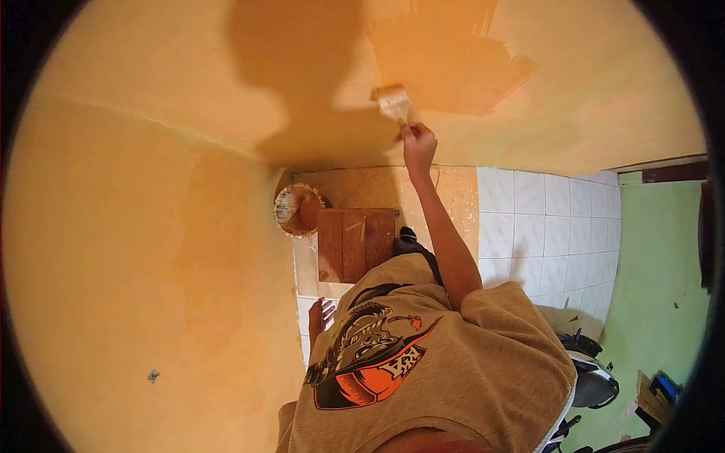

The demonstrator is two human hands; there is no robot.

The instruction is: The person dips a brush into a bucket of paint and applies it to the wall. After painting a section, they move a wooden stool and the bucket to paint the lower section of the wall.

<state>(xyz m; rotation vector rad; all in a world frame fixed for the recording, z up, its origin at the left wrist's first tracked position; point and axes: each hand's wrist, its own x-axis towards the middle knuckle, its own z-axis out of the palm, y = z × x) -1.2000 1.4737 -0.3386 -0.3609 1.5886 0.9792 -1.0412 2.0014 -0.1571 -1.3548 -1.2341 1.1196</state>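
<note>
Near wall (pixel 468 72), paintbrush (pixel 394 104) (in right hand (pixel 419 147)) slanting, bristles (pixel 391 95) up-left.

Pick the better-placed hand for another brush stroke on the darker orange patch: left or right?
Right, most likely: the right hand grips the brush, raised at the wall by the lower-left edge of the darker orange patch. The left hand is down low, away from the brush.

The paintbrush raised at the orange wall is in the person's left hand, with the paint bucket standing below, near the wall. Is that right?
Not quite. The head view shows the paintbrush in the right hand. It is raised at the orange wall, with the paint bucket standing below, near the wall.
</note>
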